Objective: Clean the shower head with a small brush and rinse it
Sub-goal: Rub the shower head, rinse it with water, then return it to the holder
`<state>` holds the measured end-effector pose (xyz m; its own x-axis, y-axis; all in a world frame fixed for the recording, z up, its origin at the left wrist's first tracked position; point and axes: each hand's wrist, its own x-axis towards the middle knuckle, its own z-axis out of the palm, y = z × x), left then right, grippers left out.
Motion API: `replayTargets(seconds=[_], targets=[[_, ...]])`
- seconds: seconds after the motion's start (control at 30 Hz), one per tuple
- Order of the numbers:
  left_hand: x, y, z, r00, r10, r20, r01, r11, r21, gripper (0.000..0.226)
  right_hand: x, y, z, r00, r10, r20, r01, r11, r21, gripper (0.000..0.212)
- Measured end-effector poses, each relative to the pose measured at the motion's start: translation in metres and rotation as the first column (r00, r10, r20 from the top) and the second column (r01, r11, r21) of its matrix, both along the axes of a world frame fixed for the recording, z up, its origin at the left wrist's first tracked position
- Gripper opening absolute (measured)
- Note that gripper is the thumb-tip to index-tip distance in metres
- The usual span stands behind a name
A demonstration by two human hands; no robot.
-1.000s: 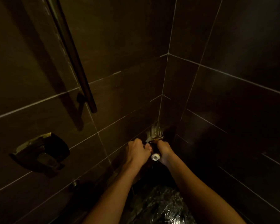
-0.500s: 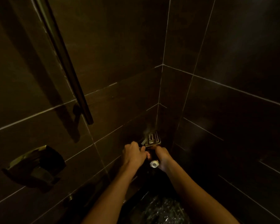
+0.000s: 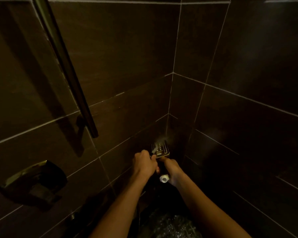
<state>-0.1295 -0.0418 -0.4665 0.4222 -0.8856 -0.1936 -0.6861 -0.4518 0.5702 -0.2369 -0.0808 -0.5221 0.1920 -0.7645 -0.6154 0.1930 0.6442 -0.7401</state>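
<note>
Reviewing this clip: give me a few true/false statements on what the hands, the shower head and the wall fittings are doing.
1. The right hand holds the rectangular metal shower head by its handle. True.
2. The left hand hangs empty. False: it is closed on a small pale brush at the nozzle face.
3. The dark metal rail is on the left wall. True.
4. The walls are white tile. False: dark brown tile.
</note>
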Motion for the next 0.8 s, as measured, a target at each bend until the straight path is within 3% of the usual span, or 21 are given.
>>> replayTargets(seconds=[0.53, 0.8], targets=[[-0.004, -0.014, 0.002, 0.989, -0.099, -0.109, 0.095, 0.995, -0.044, 0.022, -0.006, -0.016, 0.003, 1.0, 0.0, -0.011, 0.0, 1.0, -0.031, 0.021], [-0.009, -0.011, 0.007, 0.99, -0.129, -0.051, 0.126, 0.99, -0.062, 0.025, -0.005, -0.026, 0.002, 0.999, -0.03, 0.016, 0.03, 0.999, -0.018, 0.024]])
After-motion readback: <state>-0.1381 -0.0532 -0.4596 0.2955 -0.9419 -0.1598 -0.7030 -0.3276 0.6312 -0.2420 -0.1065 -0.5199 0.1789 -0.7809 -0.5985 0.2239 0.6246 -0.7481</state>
